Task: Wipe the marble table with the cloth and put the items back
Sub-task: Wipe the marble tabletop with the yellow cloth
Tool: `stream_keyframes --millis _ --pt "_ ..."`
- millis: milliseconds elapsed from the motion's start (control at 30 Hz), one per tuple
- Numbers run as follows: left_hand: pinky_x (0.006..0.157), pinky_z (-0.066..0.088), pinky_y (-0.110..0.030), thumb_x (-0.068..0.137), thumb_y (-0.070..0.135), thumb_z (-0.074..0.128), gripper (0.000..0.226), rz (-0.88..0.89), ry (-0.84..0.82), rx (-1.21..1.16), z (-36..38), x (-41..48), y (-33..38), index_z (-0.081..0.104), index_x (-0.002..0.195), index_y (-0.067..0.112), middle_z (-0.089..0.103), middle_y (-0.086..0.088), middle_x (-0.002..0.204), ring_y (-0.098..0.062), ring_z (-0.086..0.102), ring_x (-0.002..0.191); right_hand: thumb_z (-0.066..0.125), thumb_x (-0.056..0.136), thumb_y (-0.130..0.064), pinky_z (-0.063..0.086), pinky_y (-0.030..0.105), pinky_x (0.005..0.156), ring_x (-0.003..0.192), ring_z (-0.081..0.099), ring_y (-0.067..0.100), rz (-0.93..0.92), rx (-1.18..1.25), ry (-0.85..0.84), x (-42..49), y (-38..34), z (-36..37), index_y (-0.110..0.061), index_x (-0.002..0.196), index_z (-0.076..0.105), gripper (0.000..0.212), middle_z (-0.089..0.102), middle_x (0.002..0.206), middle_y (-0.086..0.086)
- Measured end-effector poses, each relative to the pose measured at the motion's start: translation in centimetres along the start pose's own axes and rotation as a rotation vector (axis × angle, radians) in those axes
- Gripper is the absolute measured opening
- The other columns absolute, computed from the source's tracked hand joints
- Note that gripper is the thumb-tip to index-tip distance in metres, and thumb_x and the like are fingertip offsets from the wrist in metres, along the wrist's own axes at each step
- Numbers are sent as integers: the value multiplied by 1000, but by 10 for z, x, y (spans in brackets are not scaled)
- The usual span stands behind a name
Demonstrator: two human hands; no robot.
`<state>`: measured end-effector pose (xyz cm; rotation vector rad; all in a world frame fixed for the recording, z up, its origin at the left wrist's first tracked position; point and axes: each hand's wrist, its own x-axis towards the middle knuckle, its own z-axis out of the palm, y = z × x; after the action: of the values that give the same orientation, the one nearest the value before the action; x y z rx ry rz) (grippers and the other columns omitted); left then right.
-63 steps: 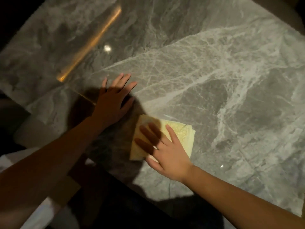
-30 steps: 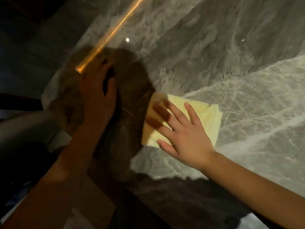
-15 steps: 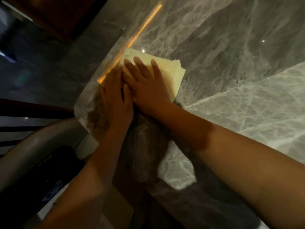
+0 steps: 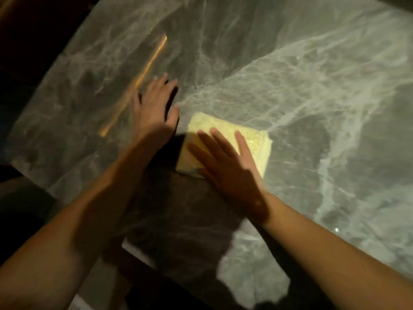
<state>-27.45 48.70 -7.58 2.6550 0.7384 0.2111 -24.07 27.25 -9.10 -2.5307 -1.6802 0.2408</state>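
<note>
A folded pale yellow cloth lies flat on the grey veined marble table. My right hand presses down on the cloth with its fingers spread and covers the cloth's near half. My left hand rests flat on the bare marble just left of the cloth, fingers apart and holding nothing. Both forearms reach in from the bottom of the view. The frame is motion-blurred.
The table's left edge and near edge drop off into dark floor. An orange light streak reflects on the marble left of my left hand. My shadow darkens the marble near the front edge.
My right hand has slid the cloth back from the table's far left corner towards the middle. My left hand has parted from the right and lies on bare marble beside the cloth.
</note>
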Motion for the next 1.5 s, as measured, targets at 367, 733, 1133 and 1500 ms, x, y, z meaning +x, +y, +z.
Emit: stream_keyframes --millis 367,733,1133,1500 --pt "118 3 -48 89 29 40 55 41 -109 97 45 6 70 33 144 23 19 0 158 -19 10 147 38 91 -36 23 58 112 146 21 26 85 -79 -137 -157 100 -19 -20 128 55 44 23 159 3" --pt "113 26 -47 90 36 42 55 243 -129 3 29 27 36 41 139 13 37 -10 149 -28 33 138 34 95 -46 19 58 114 148 18 27 45 -86 -24 -69 82 -15 -33 148 29 55 20 159 2" --pt "112 22 -55 95 34 35 51 -9 12 22 -32 128 -111 41 139 9 36 -13 150 -28 27 141 42 91 -47 9 56 115 148 15 30 4 37 42 152 12 -17 -30 151 26 64 19 160 3" --pt "116 -2 -28 96 36 29 53 -100 71 -121 -26 130 -112 33 144 15 35 -4 151 -13 24 142 37 89 -45 11 52 116 146 22 23 74 39 72 311 -2 -22 -32 145 37 58 29 157 -3"
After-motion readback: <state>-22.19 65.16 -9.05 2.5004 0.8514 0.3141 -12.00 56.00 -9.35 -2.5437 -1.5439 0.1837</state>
